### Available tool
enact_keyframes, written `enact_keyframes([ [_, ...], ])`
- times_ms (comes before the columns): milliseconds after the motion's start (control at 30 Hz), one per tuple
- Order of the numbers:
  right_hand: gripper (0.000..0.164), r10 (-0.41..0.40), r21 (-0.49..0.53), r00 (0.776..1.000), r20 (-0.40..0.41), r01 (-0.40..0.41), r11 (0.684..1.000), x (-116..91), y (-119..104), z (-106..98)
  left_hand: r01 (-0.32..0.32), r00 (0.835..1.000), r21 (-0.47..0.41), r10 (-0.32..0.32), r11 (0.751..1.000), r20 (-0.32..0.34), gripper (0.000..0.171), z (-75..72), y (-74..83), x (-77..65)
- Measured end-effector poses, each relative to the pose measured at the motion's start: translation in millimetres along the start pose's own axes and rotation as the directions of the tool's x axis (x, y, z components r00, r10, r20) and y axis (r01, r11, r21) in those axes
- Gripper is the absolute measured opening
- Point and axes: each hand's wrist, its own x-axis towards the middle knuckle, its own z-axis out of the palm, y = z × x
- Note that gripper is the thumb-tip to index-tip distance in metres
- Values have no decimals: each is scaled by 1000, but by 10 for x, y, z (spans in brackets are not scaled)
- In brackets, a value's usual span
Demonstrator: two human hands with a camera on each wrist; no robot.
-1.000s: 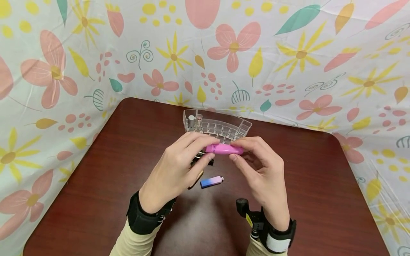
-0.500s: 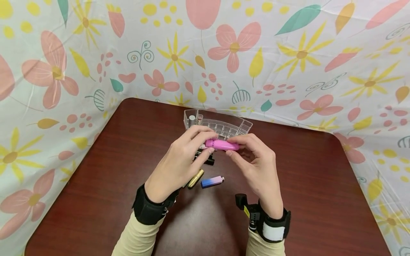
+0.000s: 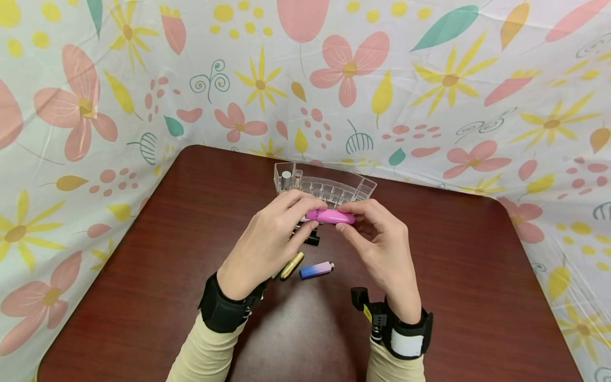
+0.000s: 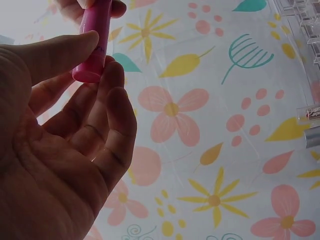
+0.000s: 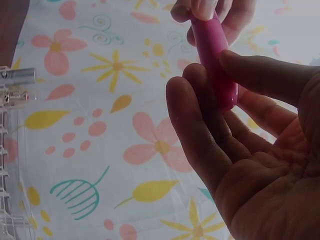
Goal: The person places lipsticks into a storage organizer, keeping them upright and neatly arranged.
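Both hands hold a pink lipstick tube (image 3: 329,216) level above the table, one at each end. My left hand (image 3: 260,244) pinches its left end between thumb and fingers. The right hand (image 3: 386,249) pinches the tapered right end. In the left wrist view the pink lipstick tube (image 4: 94,45) shows a flat round end and small dark lettering beside the thumb. From the right wrist view, the thumb (image 5: 265,75) presses one side of the tube (image 5: 215,60), with fingers on the other.
Behind the hands stands a clear acrylic organizer (image 3: 365,185) with two lipsticks (image 3: 286,179) at its left. On the table (image 3: 477,276) lie a gold tube (image 3: 292,266), a blue-to-lilac lipstick (image 3: 316,270) and black items (image 3: 312,239) partly under the left hand. A floral curtain (image 3: 286,69) borders the table.
Both hands, with the pink lipstick tube, have shifted slightly away from the body, the right hand also a little left. The gold tube shows more fully. The grip looks the same.
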Motion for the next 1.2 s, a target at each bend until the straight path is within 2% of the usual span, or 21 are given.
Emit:
enact_keyframes([
  [500,27,11,13,1000,-6,-10,1000,-4,24,3,10,1000,31,-10,999,12,24,26,-6,-12],
  [567,27,33,43,999,-7,-33,999,3,32,4,7,1000,43,-8,999,14,24,32,-9,-9],
  [667,31,111,148,994,-3,-109,983,15,57,3,3,999,63,-5,998,35,27,44,-7,-10],
  [733,36,170,247,985,8,-166,955,19,82,5,1,998,71,-5,997,59,33,60,-3,-14],
  [800,40,216,358,976,26,-211,910,23,113,10,-2,996,75,-4,997,89,42,84,0,-20],
  [933,45,258,559,963,72,-253,789,44,187,49,-7,991,86,-5,996,135,65,149,-6,-25],
  [1033,38,281,639,954,102,-280,717,72,246,99,-11,987,98,-5,995,158,84,198,-18,-22],
  [1133,29,306,667,944,120,-305,679,91,299,151,-20,984,113,0,993,176,95,249,-48,-21],
  [1200,26,324,671,938,124,-320,669,97,324,180,-31,983,124,8,992,181,96,281,-75,-18],
])
